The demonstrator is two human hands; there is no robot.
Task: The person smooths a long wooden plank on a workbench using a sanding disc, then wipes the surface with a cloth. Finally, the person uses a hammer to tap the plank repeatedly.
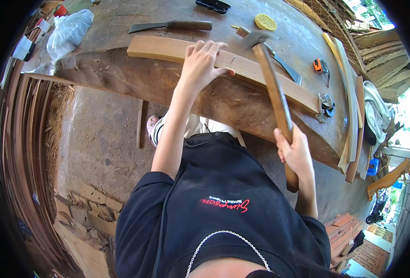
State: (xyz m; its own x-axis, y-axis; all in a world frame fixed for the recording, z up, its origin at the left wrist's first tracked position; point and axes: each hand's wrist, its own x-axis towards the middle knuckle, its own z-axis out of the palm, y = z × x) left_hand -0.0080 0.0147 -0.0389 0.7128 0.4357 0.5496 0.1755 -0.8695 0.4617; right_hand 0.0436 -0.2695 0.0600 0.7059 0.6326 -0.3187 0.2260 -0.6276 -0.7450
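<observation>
A long wooden plank point(249, 66) lies along the near edge of the workbench. My left hand point(203, 60) is over it, left of its middle, fingers loosely bent and apart, thumb stretched out to the right. A short dark mark or nail, too small to tell, shows on the plank just right of that hand. My right hand point(296, 150) is closed round the lower handle of a hammer point(274, 85). The hammer's head, slightly blurred, is above the far side of the plank, partly covering a chisel-like tool point(286, 67) behind it.
On the workbench point(107, 39) are a wide-bladed chisel point(177, 25), a yellow round object point(265, 22), a black tray point(213, 5), an orange tape measure point(321, 66) and a tied plastic bag point(69, 34). Wooden strips point(348, 92) line the right end. Stacked boards point(22, 162) stand left.
</observation>
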